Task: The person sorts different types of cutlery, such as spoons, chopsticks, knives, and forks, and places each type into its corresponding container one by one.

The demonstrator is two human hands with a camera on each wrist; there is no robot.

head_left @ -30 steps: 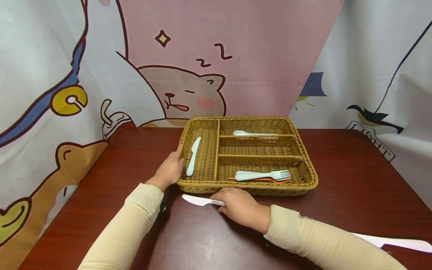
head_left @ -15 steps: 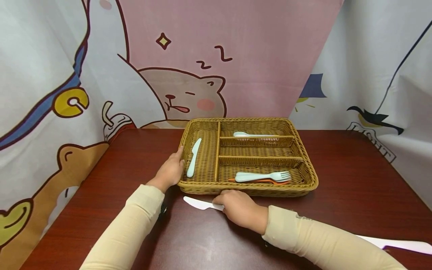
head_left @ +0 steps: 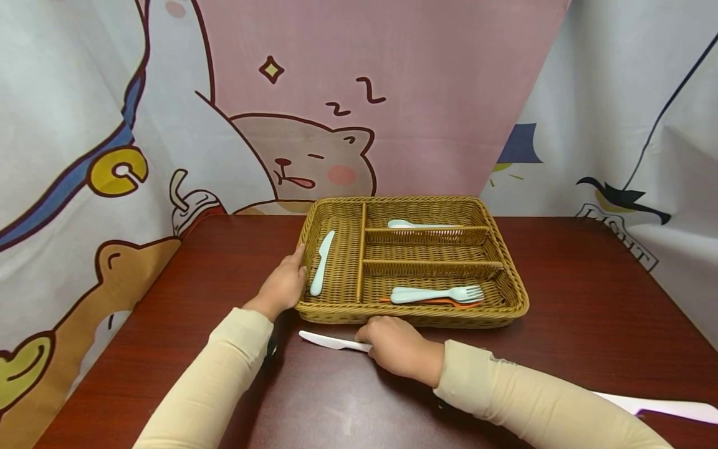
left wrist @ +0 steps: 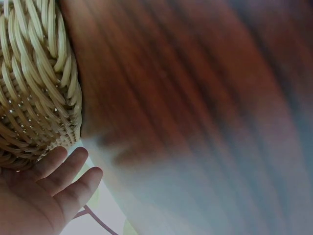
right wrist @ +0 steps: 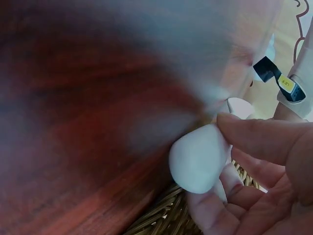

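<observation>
A white plastic knife (head_left: 336, 342) is pinched in my right hand (head_left: 401, 349), just in front of the wicker cutlery tray (head_left: 415, 320). Its blade points left in the head view. The rounded handle end (right wrist: 198, 161) shows between thumb and fingers in the right wrist view. My left hand (head_left: 283, 280) rests against the tray's left side, its fingers (left wrist: 73, 196) extended along the outer wall. A pale knife (head_left: 321, 265) lies in the left compartment. Pale forks (head_left: 434, 294) overlap an orange utensil (head_left: 457, 304) in the front right compartment.
Another pale utensil (head_left: 421, 225) lies in the back right compartment, partly behind a divider. A white utensil (head_left: 673, 406) lies on the dark red table (head_left: 594, 312) at the right, partly covered by the right sleeve. A printed curtain (head_left: 437, 93) hangs behind the table.
The knife in my right hand has tilted slightly and dropped a little lower in the head view, shifting slightly away from the tray. My left hand stays at the tray's side.
</observation>
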